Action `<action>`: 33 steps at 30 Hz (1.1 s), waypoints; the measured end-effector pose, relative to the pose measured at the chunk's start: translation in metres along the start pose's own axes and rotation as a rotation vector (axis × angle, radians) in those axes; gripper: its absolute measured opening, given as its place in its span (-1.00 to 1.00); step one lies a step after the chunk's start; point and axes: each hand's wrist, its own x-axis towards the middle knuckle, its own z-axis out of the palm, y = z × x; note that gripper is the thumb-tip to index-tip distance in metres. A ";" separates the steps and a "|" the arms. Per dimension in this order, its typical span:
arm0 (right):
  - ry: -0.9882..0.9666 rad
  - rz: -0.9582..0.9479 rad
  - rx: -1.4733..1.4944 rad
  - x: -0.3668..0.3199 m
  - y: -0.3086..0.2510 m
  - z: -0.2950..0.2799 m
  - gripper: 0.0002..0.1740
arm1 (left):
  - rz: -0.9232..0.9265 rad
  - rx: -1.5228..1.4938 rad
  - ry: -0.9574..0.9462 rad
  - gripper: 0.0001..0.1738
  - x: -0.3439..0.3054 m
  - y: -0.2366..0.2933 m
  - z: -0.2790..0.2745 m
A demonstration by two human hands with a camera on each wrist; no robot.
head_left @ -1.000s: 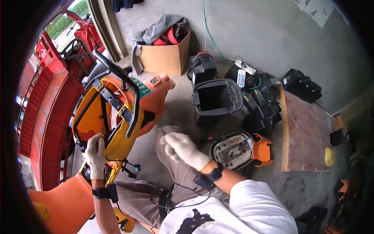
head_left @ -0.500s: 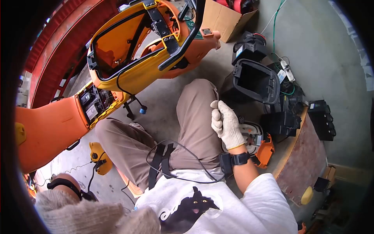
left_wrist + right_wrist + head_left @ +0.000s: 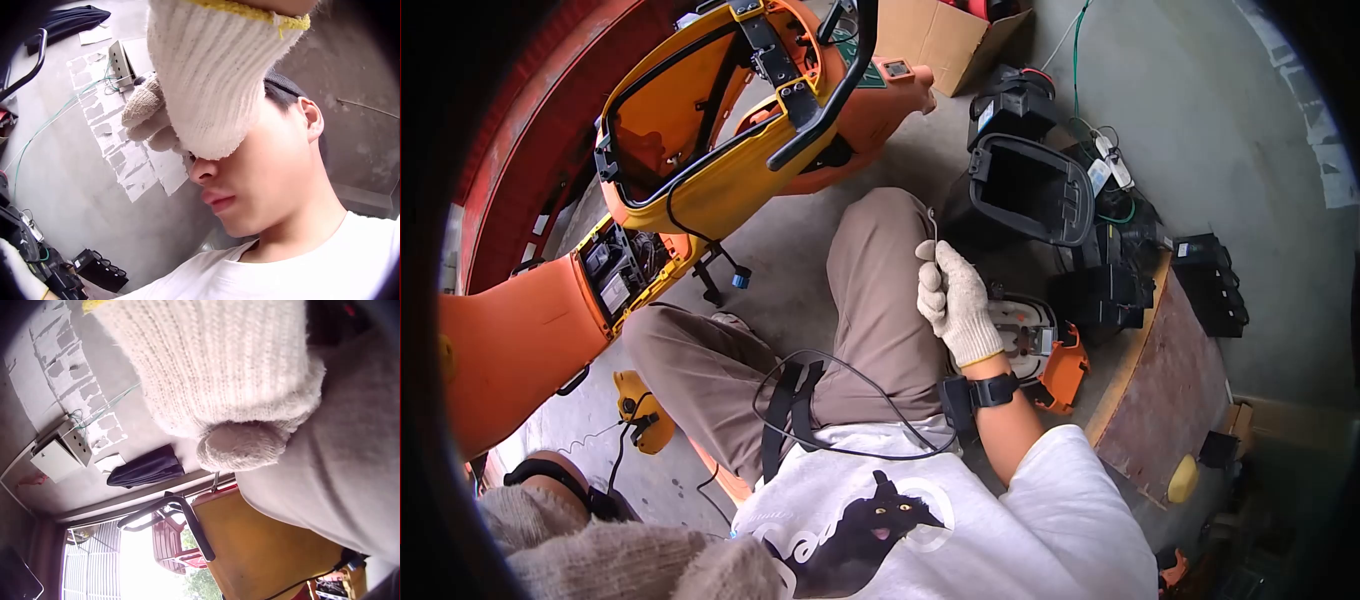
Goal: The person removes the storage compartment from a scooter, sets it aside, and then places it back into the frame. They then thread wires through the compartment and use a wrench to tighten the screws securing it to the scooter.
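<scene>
My gloved right hand [image 3: 955, 305] is above the right thigh [image 3: 880, 300], gripping a slim metal tool [image 3: 932, 222] whose tip points away from me. Most of the tool is hidden in the fist, and its kind does not show. In the right wrist view, a short piece of its shaft [image 3: 215, 481] sticks out past the glove. My left hand [image 3: 630, 565], also gloved, is raised close to the head camera at the lower left. The left wrist view shows this glove [image 3: 209, 81] across the upper face, its fingers [image 3: 142, 105] loosely bent with nothing visible in them.
An orange and yellow scooter body [image 3: 700, 170] with a black handle bar stands ahead on the left. A black bin-like box [image 3: 1000, 200], black batteries [image 3: 1100, 300] and an orange-edged cover [image 3: 1060, 370] lie on the right. A loose cable [image 3: 870, 385] loops over my lap.
My left hand has left the scooter frame and risen to the face. My right hand now stays over the thigh with the tool. The head view has tilted down.
</scene>
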 end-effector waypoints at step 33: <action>0.935 -0.073 0.160 0.128 -0.106 -0.170 -0.27 | -0.457 0.169 0.169 -0.67 -0.044 -0.032 0.082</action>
